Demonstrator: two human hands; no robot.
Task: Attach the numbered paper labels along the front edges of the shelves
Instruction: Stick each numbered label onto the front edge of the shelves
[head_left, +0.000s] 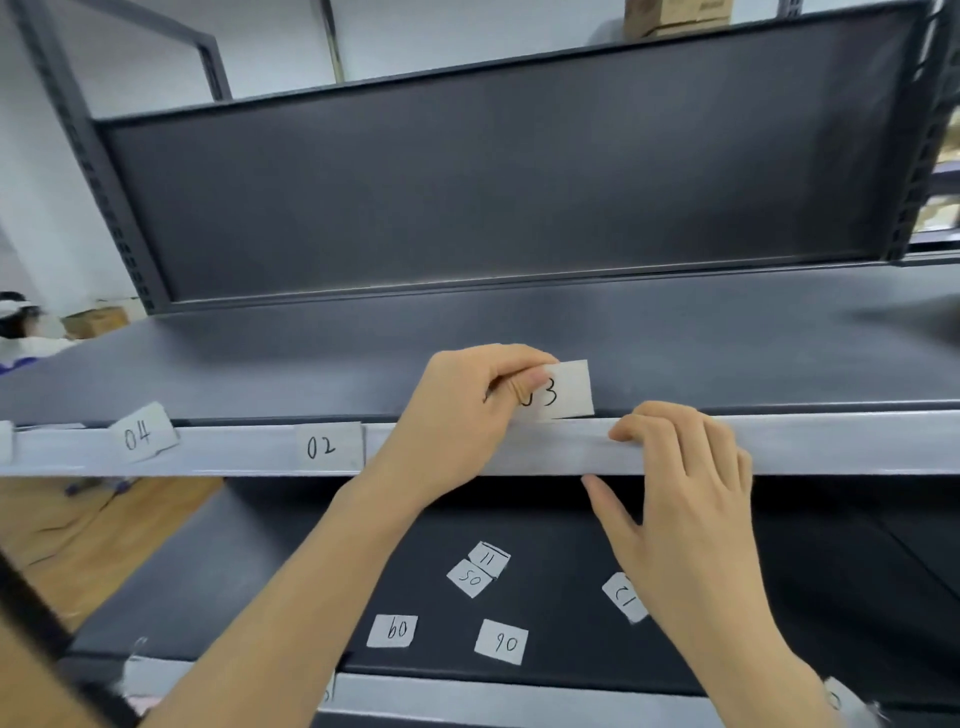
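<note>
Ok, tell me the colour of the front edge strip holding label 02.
The front edge strip is pale grey, almost white, seen in the head view.

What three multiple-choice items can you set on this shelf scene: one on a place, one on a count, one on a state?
1. Where is label 02?
A on the floor
B on the front strip, left of the left hand
C on a box

2. How many loose labels lie on the lower shelf?
A two
B five
C nine

3. What is the left hand doing?
A hanging idle
B pressing the floor
C pinching label 03

Answers:
1 B, it sits on the strip.
2 B, five slips show, one partly behind the right hand.
3 C, thumb and fingers close on its left edge.
</note>
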